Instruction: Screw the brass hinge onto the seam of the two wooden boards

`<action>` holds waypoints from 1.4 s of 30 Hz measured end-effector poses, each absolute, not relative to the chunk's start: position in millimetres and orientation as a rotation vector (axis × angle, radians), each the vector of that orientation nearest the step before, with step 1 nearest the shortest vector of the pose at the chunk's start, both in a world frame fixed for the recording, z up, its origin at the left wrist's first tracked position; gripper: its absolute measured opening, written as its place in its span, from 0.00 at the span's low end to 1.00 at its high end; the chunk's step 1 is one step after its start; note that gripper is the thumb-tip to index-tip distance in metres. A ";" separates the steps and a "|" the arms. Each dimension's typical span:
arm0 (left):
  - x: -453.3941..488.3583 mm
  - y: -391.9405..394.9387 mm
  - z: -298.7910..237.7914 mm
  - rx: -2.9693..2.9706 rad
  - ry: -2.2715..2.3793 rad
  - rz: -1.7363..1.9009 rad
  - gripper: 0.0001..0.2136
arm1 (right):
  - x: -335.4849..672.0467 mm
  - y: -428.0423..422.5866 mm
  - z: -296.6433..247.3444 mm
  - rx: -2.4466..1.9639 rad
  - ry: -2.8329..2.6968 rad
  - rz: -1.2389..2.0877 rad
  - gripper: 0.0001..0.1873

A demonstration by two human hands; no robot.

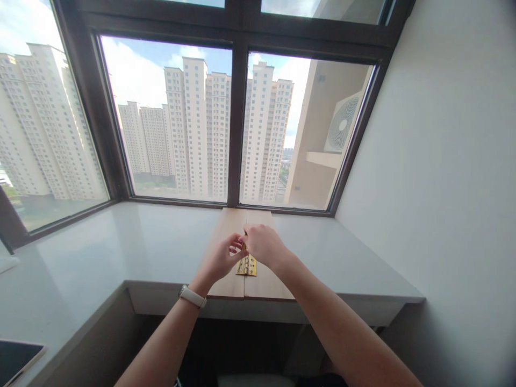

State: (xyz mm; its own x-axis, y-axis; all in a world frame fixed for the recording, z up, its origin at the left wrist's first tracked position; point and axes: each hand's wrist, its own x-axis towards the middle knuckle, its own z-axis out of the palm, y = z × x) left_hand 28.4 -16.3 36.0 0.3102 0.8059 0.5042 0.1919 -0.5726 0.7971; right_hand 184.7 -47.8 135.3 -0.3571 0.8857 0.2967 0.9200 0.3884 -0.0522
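Up at the fingertips, over the middle of two pale wooden boards (pixel 268 285): a small yellow and dark piece (pixel 244 245), mostly hidden. On one side of the piece, the left hand (pixel 221 255), with a grip that looks pinched on it, thumb below and fingers above. On the other side, the right hand (pixel 264 243), curled over, fingertips close to the same piece. Hard to tell if pinching too.

Looks like the middle of a small finger job, with both hands working at the piece. Calls next, most likely, for a soft, steady pinch and slow fingers, so as not to bend or drop it.

Just below, on the boards, a yellow card (pixel 252 266) with black marks. Can't tell if joined to the piece or apart. Under the boards, a white table (pixel 342 258). Farther out, a white watch (pixel 192 297) on the left wrist, a dark flat thing (pixel 18 361) at lower left, and a big window (pixel 236 134) behind.
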 end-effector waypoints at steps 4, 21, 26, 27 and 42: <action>21.6 -11.1 32.3 1.868 0.734 1.176 0.16 | 191.1 -45.9 137.6 -1.441 -2.474 -0.115 0.05; 33.0 -21.8 36.1 1.999 0.882 1.296 0.09 | 179.2 -51.7 137.3 -1.703 -2.269 -0.271 0.17; 31.3 -22.7 38.2 2.005 0.920 1.255 0.09 | 180.5 -50.8 136.2 -1.572 -2.386 -0.305 0.12; 30.0 -21.5 37.6 2.000 0.895 1.233 0.10 | 182.0 -50.6 136.2 -1.539 -2.418 -0.301 0.10; 30.1 -13.6 30.2 1.938 0.853 1.308 0.08 | 186.7 -55.5 138.2 -1.608 -2.322 -0.204 0.18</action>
